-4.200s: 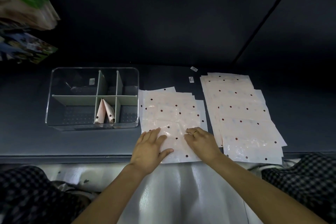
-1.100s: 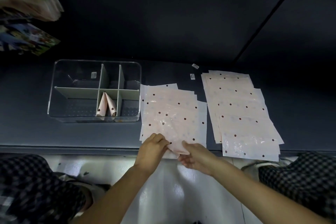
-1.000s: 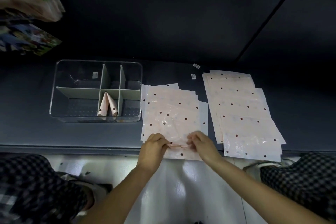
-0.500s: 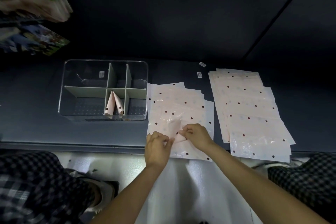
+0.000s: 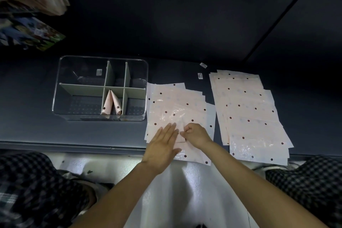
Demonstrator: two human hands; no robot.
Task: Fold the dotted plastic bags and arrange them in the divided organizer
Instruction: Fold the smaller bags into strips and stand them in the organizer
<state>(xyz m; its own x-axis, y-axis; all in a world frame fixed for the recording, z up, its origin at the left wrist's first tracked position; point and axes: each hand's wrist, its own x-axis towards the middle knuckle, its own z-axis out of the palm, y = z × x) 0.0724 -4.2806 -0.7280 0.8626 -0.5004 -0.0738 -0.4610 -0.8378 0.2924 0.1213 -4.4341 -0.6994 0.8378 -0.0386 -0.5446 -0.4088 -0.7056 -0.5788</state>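
Observation:
A narrow, partly folded dotted bag (image 5: 180, 131) lies on the middle pile of flat dotted bags (image 5: 185, 106). My left hand (image 5: 162, 144) lies flat with straight fingers pressing on its left side. My right hand (image 5: 196, 134) pinches its right edge with curled fingers. A second pile of dotted bags (image 5: 248, 109) is spread out to the right. The clear divided organizer (image 5: 61, 87) stands to the left, with two folded bags (image 5: 111, 104) upright in its front middle compartment.
Two small labels (image 5: 201, 70) lie behind the piles. Colourful packages (image 5: 27, 11) hang at the upper left. The dark shelf's front edge (image 5: 74, 145) runs under my wrists, with checked trouser legs (image 5: 33, 187) on both sides below.
The bag has been folded from a wide sheet into a narrow strip. My left hand has gone from pinching it to lying flat on it. The camera has shifted slightly.

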